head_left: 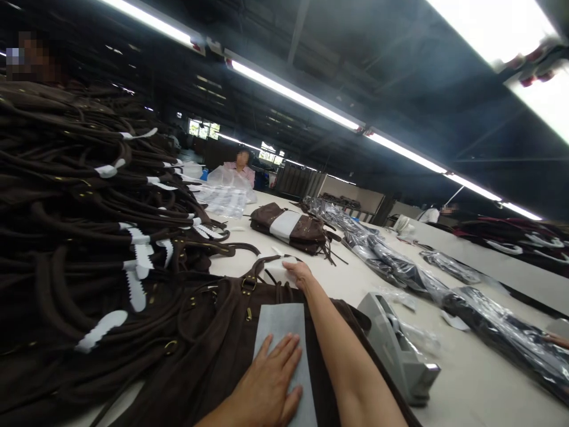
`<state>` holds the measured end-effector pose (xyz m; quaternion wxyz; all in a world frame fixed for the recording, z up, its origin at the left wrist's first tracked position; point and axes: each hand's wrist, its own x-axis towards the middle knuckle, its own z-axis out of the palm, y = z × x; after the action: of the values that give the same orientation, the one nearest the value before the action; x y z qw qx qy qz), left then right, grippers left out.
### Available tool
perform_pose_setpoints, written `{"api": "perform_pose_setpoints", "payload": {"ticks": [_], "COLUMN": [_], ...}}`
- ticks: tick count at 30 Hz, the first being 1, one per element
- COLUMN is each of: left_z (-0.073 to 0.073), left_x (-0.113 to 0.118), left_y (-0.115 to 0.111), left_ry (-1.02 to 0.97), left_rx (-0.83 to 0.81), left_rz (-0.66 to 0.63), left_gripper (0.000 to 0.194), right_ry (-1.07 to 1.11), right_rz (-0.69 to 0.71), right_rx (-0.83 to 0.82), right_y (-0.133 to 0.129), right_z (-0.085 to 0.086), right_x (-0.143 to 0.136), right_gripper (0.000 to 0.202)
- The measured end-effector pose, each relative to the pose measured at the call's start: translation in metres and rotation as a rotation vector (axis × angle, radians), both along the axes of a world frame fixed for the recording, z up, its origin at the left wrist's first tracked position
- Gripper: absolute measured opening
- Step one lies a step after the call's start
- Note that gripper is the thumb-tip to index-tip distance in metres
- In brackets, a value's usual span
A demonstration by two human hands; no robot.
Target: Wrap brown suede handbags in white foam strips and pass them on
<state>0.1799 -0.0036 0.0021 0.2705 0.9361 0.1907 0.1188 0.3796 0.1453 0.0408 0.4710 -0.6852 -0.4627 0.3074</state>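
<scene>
Head view: brown bag (233, 350) and grey strip (282, 320) lie beneath the flat, uncurled left grip (272, 382); right grip (299, 274), closure unclear.

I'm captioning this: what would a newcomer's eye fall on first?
A tall heap of dark brown bags rises on the left. In front, the left hand lies flat on a gray strip over a brown bag, with the right hand by its far edge. Plastic-wrapped bundles stretch along the table at right.

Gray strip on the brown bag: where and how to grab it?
Probably pinch the far edge of the gray strip, coming from the far side. It lies flat on the brown bag, far end uncovered; the left hand covers part of it nearer the camera.
</scene>
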Motion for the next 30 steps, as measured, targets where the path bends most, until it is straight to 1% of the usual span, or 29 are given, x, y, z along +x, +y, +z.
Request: {"api": "perform_pose_setpoints", "payload": {"ticks": [2,5,7,9,10,11,12,14,15,16,18,20,22,23,24,25,26,27,29,30], "left_z": [-0.001,-0.003,-0.005,-0.007,-0.008,-0.008,-0.009,-0.010,-0.010,-0.010,-0.009,-0.006,-0.004,-0.004,-0.004,-0.005,-0.006,-0.007,-0.010,-0.010], "left_x": [0.000,0.000,0.001,0.003,0.004,0.004,0.005,0.005,0.004,0.002,-0.003,-0.007,-0.010,-0.010,-0.009,-0.008,-0.007,-0.006,-0.003,-0.003], "left_y": [0.001,0.001,0.002,0.004,0.005,0.005,0.006,0.006,0.006,0.005,0.001,-0.002,-0.002,0.000,0.002,0.007,0.012,0.018,0.030,0.035], "left_ry": [-0.014,-0.002,0.008,0.003,-0.004,-0.010,-0.014,-0.019,-0.022,-0.024,-0.032,-0.059,-0.124,-0.177,-0.235,-0.294,-0.348,-0.396,-0.473,-0.507], "left_rx": [-0.005,-0.012,-0.002,0.024,0.039,0.052,0.064,0.074,0.069,0.059,0.035,0.032,0.013,-0.053,-0.156,-0.279,-0.404,-0.513,-0.661,-0.715], "left_rz": [-0.002,-0.017,-0.029,-0.011,0.009,0.029,0.047,0.069,0.077,0.088,0.102,0.094,0.070,0.072,0.102,0.158,0.234,0.328,0.509,0.568], "left_gripper": [0.060,0.061,0.061,0.060,0.060,0.060,0.060,0.060,0.058,0.055,0.049,0.044,0.043,0.040,0.035,0.026,0.017,0.013,0.018,0.024], "right_ry": [0.054,0.091,0.017,-0.153,-0.256,-0.358,-0.458,-0.635,-0.707,-0.759,-0.812,-0.831,-0.859,-0.880,-0.905,-0.931,-0.953,-0.969,-0.974,-0.964], "right_rz": [0.016,0.069,0.150,0.220,0.229,0.213,0.192,0.176,0.191,0.209,0.227,0.178,0.117,0.090,0.074,0.068,0.064,0.061,0.056,0.053], "right_rx": [0.056,0.107,0.111,0.107,0.095,0.074,0.049,0.040,0.069,0.114,0.183,0.193,0.183,0.182,0.185,0.196,0.215,0.242,0.311,0.344], "right_y": [-0.003,-0.024,-0.047,-0.072,-0.085,-0.097,-0.110,-0.134,-0.145,-0.156,-0.172,-0.181,-0.181,-0.180,-0.178,-0.175,-0.172,-0.170,-0.167,-0.165], "right_z": [0.012,0.039,0.054,0.059,0.057,0.051,0.041,0.016,0.003,-0.010,-0.030,-0.038,-0.039,-0.038,-0.037,-0.037,-0.038,-0.040,-0.046,-0.049], "right_x": [0.006,0.020,0.024,0.019,0.014,0.007,-0.001,-0.016,-0.022,-0.027,-0.030,-0.028,-0.024,-0.022,-0.020,-0.019,-0.018,-0.017,-0.015,-0.014], "right_gripper": [0.035,0.040,0.040,0.033,0.028,0.023,0.019,0.015,0.016,0.023,0.037,0.043,0.049,0.051,0.050,0.047,0.043,0.039,0.035,0.034]}}
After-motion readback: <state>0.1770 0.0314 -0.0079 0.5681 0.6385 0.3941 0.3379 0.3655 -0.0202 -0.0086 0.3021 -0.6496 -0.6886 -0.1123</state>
